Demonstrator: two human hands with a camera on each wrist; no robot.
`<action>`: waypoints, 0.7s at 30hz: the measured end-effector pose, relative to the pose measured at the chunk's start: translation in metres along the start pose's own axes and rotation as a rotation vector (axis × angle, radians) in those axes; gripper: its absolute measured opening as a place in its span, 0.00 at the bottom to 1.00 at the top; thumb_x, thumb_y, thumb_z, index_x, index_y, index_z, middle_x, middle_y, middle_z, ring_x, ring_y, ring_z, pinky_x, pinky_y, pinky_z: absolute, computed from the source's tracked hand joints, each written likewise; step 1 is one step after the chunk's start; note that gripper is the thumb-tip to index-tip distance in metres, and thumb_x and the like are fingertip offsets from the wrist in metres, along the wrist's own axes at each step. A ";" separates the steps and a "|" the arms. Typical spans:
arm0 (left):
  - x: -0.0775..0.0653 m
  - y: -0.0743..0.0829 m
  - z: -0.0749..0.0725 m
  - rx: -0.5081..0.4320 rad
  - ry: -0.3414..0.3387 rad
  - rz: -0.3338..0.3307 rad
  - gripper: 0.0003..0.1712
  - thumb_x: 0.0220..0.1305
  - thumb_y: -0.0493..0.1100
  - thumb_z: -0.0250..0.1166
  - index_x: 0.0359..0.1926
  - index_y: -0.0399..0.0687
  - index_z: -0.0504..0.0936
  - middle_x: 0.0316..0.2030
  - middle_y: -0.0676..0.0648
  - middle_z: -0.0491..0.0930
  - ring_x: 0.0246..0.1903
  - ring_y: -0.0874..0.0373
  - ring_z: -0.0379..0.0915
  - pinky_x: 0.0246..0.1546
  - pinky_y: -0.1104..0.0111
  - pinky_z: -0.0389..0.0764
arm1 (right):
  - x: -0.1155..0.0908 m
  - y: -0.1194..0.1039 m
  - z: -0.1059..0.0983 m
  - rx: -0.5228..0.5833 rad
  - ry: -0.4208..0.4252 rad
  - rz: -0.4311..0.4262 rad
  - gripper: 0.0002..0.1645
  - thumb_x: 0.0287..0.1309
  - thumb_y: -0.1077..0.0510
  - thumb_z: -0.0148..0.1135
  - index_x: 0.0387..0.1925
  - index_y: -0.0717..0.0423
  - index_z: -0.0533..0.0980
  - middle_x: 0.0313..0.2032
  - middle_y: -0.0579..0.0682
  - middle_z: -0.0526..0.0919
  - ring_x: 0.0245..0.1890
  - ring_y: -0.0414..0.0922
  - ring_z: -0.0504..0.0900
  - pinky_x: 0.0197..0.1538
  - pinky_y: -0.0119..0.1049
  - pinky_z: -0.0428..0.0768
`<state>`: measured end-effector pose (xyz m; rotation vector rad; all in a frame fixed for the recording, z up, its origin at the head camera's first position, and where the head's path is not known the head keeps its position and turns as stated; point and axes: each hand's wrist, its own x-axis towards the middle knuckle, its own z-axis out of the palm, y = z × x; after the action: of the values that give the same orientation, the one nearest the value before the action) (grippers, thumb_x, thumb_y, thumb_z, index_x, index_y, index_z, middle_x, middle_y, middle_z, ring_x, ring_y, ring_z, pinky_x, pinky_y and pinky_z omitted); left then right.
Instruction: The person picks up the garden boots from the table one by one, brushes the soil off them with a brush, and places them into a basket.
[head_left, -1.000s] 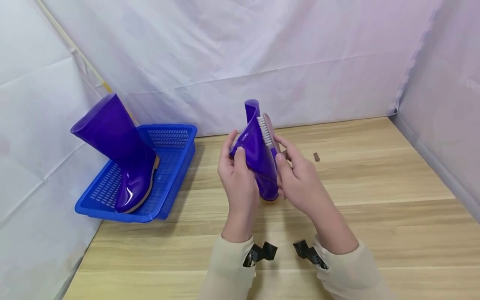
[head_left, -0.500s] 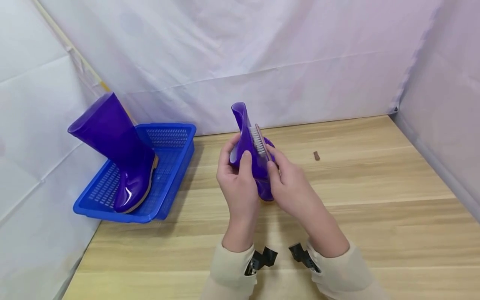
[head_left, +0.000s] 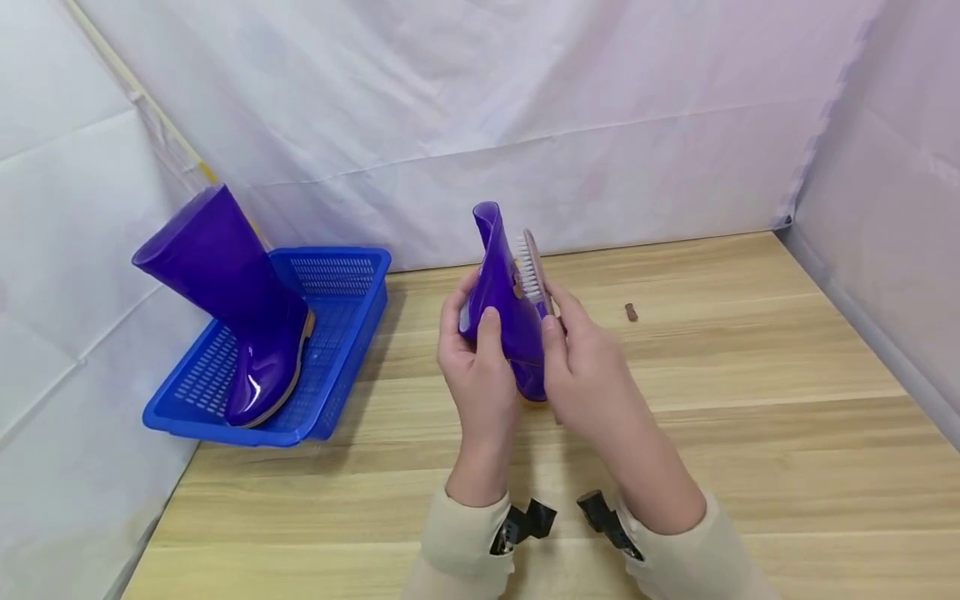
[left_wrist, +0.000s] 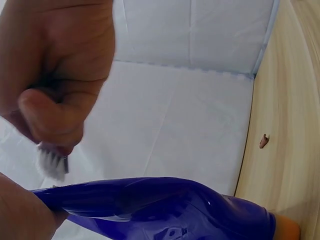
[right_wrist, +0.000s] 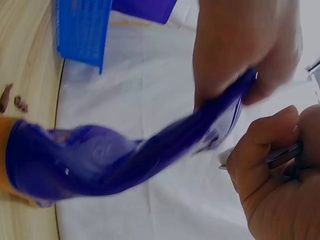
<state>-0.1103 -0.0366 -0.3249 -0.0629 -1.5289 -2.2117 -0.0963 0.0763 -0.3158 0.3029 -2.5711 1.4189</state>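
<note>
A glossy purple rain boot (head_left: 510, 329) stands on the table at the centre of the head view, its soft shaft squeezed and folded. My left hand (head_left: 480, 375) grips the shaft near its top, thumb on the near side. My right hand (head_left: 592, 375) holds a scrub brush (head_left: 534, 267) with white bristles and a pinkish back. The bristles face the shaft, beside a small brown patch on it. In the left wrist view the bristles (left_wrist: 51, 162) hang just above the boot (left_wrist: 165, 205). The right wrist view shows fingers curled round the brush handle (right_wrist: 284, 156).
A blue plastic basket (head_left: 352, 333) at the left holds a second purple boot (head_left: 258, 325), leaning over its rim. A small brown piece (head_left: 631, 312) lies on the wooden table (head_left: 750, 375) to the right. White cloth walls (head_left: 600, 100) enclose the back and sides.
The brush first moved down and left along the shaft, then back up and slightly away from it. The boot's shaft swung left, then a little right, and a brown patch now shows.
</note>
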 end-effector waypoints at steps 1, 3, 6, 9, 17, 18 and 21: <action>-0.001 0.000 0.001 -0.003 -0.007 0.006 0.23 0.78 0.33 0.53 0.69 0.50 0.78 0.64 0.45 0.82 0.62 0.49 0.82 0.60 0.58 0.86 | -0.001 -0.002 0.002 -0.002 0.007 -0.034 0.32 0.84 0.55 0.42 0.83 0.50 0.59 0.66 0.63 0.82 0.62 0.58 0.85 0.63 0.57 0.84; -0.001 0.001 0.002 -0.011 -0.023 0.013 0.24 0.78 0.32 0.53 0.69 0.49 0.77 0.65 0.45 0.81 0.62 0.48 0.82 0.61 0.59 0.86 | -0.004 -0.005 0.007 -0.023 0.018 -0.092 0.32 0.83 0.58 0.45 0.83 0.54 0.59 0.71 0.63 0.77 0.69 0.58 0.80 0.69 0.57 0.80; -0.001 0.002 0.003 -0.029 -0.039 0.026 0.24 0.78 0.32 0.52 0.70 0.48 0.76 0.66 0.44 0.80 0.64 0.48 0.81 0.62 0.59 0.85 | -0.007 -0.004 0.015 -0.093 0.037 -0.135 0.33 0.82 0.60 0.47 0.83 0.58 0.58 0.67 0.64 0.81 0.63 0.58 0.83 0.64 0.54 0.84; 0.000 0.003 0.003 -0.032 -0.031 0.036 0.24 0.78 0.32 0.53 0.70 0.48 0.77 0.66 0.44 0.80 0.64 0.48 0.81 0.63 0.58 0.85 | -0.007 -0.002 0.021 -0.143 0.059 -0.133 0.33 0.82 0.60 0.46 0.83 0.59 0.57 0.55 0.63 0.85 0.48 0.55 0.84 0.52 0.51 0.86; 0.003 0.001 0.000 -0.009 0.004 0.034 0.23 0.78 0.32 0.53 0.68 0.48 0.78 0.64 0.42 0.82 0.63 0.45 0.81 0.64 0.54 0.84 | -0.001 0.015 0.023 -0.209 -0.024 0.001 0.34 0.83 0.58 0.41 0.83 0.60 0.54 0.66 0.68 0.80 0.61 0.62 0.84 0.61 0.59 0.84; 0.003 0.000 0.000 -0.002 0.004 0.027 0.23 0.78 0.32 0.53 0.68 0.49 0.78 0.64 0.42 0.82 0.64 0.46 0.81 0.64 0.53 0.83 | -0.001 0.018 0.022 -0.214 -0.044 0.032 0.34 0.83 0.58 0.40 0.83 0.60 0.54 0.69 0.67 0.78 0.65 0.62 0.82 0.64 0.59 0.83; -0.001 -0.001 -0.001 0.017 0.003 0.002 0.23 0.79 0.33 0.53 0.68 0.52 0.78 0.63 0.44 0.83 0.63 0.48 0.82 0.64 0.53 0.83 | 0.000 0.024 0.016 -0.200 -0.095 0.116 0.34 0.84 0.55 0.37 0.85 0.57 0.52 0.68 0.69 0.78 0.54 0.60 0.89 0.56 0.57 0.87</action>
<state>-0.1098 -0.0369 -0.3263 -0.0560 -1.5453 -2.1958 -0.1038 0.0751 -0.3434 0.1981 -2.8224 1.1959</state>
